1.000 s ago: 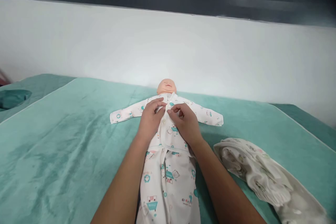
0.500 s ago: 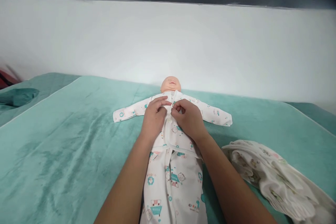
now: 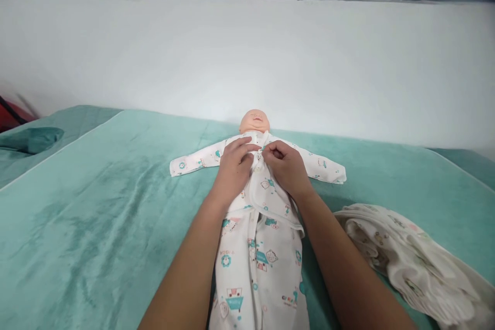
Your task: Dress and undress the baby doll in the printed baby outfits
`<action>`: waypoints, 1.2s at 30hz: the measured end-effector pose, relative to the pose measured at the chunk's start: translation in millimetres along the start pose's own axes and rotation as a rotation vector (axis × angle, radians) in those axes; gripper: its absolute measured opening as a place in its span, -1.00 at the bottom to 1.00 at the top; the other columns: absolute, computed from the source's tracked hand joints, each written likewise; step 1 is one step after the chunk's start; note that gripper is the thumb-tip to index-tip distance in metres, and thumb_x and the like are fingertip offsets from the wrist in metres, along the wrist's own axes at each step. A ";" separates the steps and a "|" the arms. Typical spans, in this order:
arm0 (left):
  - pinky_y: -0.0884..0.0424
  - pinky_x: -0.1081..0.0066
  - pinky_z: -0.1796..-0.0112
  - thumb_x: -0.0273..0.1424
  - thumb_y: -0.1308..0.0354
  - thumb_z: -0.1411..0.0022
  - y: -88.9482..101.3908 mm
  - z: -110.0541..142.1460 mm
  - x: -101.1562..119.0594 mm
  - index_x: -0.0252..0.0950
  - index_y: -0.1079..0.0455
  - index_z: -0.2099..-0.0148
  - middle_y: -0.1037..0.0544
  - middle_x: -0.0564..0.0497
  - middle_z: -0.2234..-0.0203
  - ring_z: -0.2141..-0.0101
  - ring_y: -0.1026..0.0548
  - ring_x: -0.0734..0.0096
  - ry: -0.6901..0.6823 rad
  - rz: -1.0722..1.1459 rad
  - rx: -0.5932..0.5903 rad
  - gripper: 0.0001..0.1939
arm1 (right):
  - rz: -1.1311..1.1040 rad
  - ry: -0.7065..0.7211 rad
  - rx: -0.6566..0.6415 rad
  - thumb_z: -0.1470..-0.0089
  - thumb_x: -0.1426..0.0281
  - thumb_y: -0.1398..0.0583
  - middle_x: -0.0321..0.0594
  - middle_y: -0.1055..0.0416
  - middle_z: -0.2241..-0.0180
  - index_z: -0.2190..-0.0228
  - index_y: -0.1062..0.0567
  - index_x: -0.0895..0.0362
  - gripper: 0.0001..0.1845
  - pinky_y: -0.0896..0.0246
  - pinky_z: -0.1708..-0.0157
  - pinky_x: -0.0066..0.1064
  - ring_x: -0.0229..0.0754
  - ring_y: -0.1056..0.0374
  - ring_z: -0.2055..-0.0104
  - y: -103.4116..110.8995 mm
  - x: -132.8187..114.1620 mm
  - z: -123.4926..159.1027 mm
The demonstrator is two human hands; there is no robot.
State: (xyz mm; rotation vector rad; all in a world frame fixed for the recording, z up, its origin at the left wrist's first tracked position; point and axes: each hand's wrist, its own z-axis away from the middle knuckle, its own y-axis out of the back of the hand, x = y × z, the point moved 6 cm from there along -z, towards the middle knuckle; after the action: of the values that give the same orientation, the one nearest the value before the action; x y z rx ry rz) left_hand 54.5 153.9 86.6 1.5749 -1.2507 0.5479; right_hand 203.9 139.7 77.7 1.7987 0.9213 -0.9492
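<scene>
Since the previous frame, the jacket's front flap has lifted slightly toward the right hand, and its lower edge curves more. At the far left, well apart from the left hand, a red object with a dark strip (image 3: 14, 113) shows beyond a dark green bundle of cloth (image 3: 33, 139). Between that bundle and the left hand spreads a pale green, plush blanket (image 3: 96, 196). The left hand (image 3: 235, 167) is partly open, fingers loosely bent and thumb apart from the index finger, its fingertips resting on the chest of a white, long-sleeved cloth jacket with teal prints (image 3: 266, 191). Just beyond both hands is the bald, pinkish head of a baby doll (image 3: 254, 121); it lies on its back near a white wall (image 3: 247, 56), wearing the jacket with both sleeves stretched out sideways. Nearer than the hands, between the forearms, lies a matching white printed lower garment (image 3: 266, 273). The right hand (image 3: 286, 165) is nearly closed, thumb and index finger pinching the jacket's front edge just beside the left fingertips. Right of the right forearm lies a bunched white cloth with faint prints (image 3: 410, 258).
</scene>
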 end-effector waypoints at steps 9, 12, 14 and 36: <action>-0.16 0.16 -0.26 -0.61 0.00 -0.14 -2.4 -4.0 -3.2 -0.21 -0.50 0.27 -0.47 0.03 -0.12 -0.19 -0.33 0.21 0.046 0.021 0.015 -0.71 | 0.065 -0.018 0.081 0.06 0.37 -0.15 -0.39 -0.25 0.57 0.54 -0.40 0.07 -0.92 -0.03 0.41 -0.37 -0.25 -0.11 0.48 1.9 -0.3 -0.2; -0.21 0.12 -0.24 -0.57 -0.06 -0.13 2.8 -2.1 -5.8 -0.20 -0.49 0.24 -0.46 0.04 -0.15 -0.16 -0.37 0.17 0.110 0.147 0.020 -0.75 | -0.006 -0.068 0.135 0.08 0.36 -0.15 -0.40 -0.25 0.58 0.54 -0.41 0.08 -0.93 -0.04 0.40 -0.37 -0.25 -0.13 0.47 6.1 2.6 1.1; -0.26 0.12 -0.21 -0.51 -0.11 -0.16 7.1 0.4 -6.1 -0.18 -0.51 0.19 -0.43 0.04 -0.19 -0.15 -0.39 0.14 0.159 0.226 -0.025 -0.78 | -0.090 -0.097 0.165 0.07 0.36 -0.15 -0.40 -0.25 0.57 0.53 -0.40 0.08 -0.93 -0.05 0.38 -0.37 -0.25 -0.15 0.46 8.6 4.1 2.8; -0.13 0.09 -0.28 -0.29 -0.26 -0.18 14.6 5.5 3.6 -0.20 -0.45 0.32 -0.24 0.06 -0.33 -0.34 -0.13 0.15 0.037 0.116 -0.381 -0.89 | -0.187 0.078 -0.255 -0.10 0.36 -0.20 -0.40 -0.33 0.47 0.32 -0.46 0.05 -0.94 -0.07 0.45 -0.41 -0.31 -0.15 0.49 -0.9 -10.7 8.7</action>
State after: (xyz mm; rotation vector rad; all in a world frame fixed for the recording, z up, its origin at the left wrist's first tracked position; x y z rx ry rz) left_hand 41.3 148.0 93.6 1.1757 -1.3352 0.3813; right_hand 196.5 129.8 83.9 1.5620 1.2197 -0.8383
